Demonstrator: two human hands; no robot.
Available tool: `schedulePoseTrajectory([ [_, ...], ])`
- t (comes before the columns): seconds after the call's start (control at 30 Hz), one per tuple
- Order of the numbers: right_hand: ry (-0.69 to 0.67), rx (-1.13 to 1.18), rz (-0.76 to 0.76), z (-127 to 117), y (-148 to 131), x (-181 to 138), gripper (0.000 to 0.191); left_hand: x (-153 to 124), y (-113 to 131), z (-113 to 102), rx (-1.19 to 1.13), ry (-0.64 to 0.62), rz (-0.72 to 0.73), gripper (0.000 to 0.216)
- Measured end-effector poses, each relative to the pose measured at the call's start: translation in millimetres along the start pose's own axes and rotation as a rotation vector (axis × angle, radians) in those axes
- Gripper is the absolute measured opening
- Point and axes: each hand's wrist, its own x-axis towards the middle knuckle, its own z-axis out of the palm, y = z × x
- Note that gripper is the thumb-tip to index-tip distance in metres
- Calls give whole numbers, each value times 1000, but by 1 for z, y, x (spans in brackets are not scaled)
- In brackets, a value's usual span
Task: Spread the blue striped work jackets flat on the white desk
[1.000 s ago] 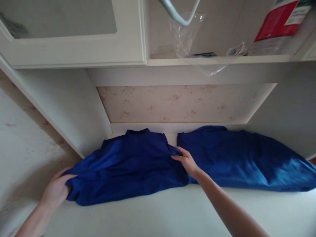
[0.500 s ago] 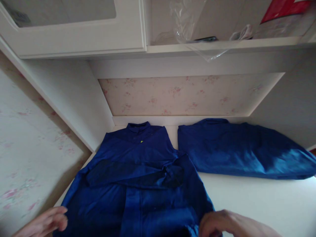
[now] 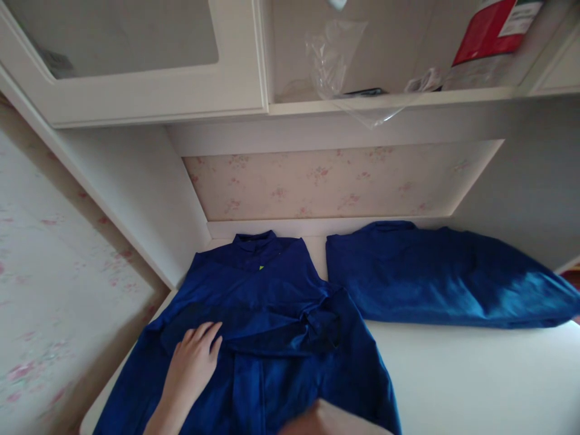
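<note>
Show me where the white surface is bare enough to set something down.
Bare patch: the white surface, bordered by the folded blue garment behind and the spread blue jacket on its left. Crowded: the left side, where the left hand lies flat on the jacket.

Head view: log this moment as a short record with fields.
surface: white table in a wall nook
near garment: blue jacket spread flat, collar toward the back wall, sleeves folded across its middle
far garment: second blue garment lying to the right, apart from both hands
left hand: left hand open, palm flat on the jacket
right hand: right hand at the bottom edge, blurred, over the jacket's lower part; grip unclear
above: shelf with clear plastic bag
</note>
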Motion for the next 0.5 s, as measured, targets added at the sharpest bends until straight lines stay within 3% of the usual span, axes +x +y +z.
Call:
schedulePoseTrajectory([
  [0.07, 163, -11, 2, -10, 1, 24, 29, 9, 9, -8, 29, -74, -37, 38],
  [0.17, 417, -84, 20, -20, 14, 68, 54, 24, 32, -24, -4, -101, -136, 38],
  [0.27, 440, -252, 29, -16, 34, 112, 78, 35, 62, -39, -149, 3, -144, 30],
  [0.3, 427, -289, 21, -13, 40, 125, 72, 37, 73, -43, -232, 59, -120, 28],
  [0.37, 414, -284, -10, -8, 47, 143, 43, 32, 95, -45, -428, 160, -45, 24],
  [0.43, 449, -189, -50, -7, 50, 152, 18, 19, 116, -38, -596, 241, 48, 22],
  [0.5, 551, -36, -84, -16, 49, 151, 18, 1, 131, -18, -674, 250, 168, 24],
])
